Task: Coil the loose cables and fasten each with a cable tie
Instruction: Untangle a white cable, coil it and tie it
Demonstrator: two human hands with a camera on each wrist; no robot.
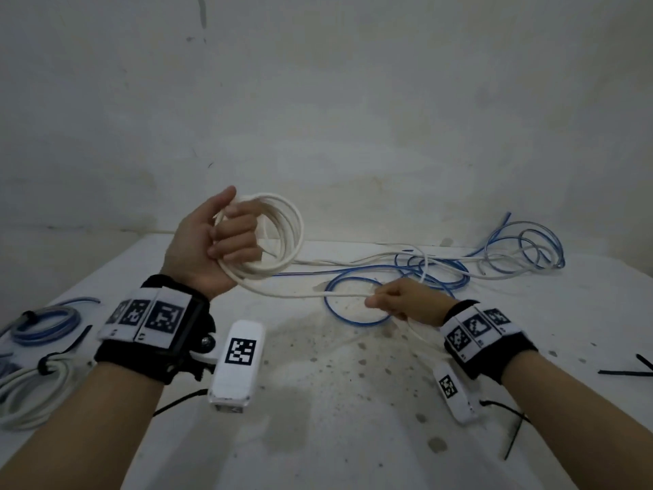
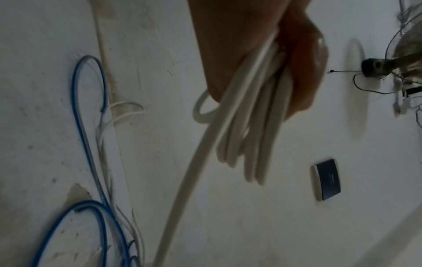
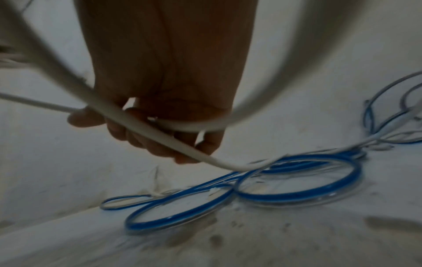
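Observation:
My left hand [image 1: 226, 238] is raised above the table and grips a coil of white cable [image 1: 286, 235], several loops wound through its curled fingers [image 2: 303, 75]. The coil [image 2: 251, 137] hangs below the palm in the left wrist view. From it a straight run of white cable [image 1: 304, 293] leads right to my right hand [image 1: 399, 300], which pinches it low over the table. The white cable [image 3: 160, 133] crosses the right hand's fingers [image 3: 146, 142]. Loose blue cable [image 1: 357, 305] lies in loops under and behind that hand.
More tangled blue and white cable [image 1: 523, 252] lies at the table's back right. Two tied coils, blue [image 1: 46, 323] and white [image 1: 31, 390], sit at the left edge. Black cable ties [image 1: 625, 371] lie at the right and near the front [image 1: 512, 440]. The wall stands close behind.

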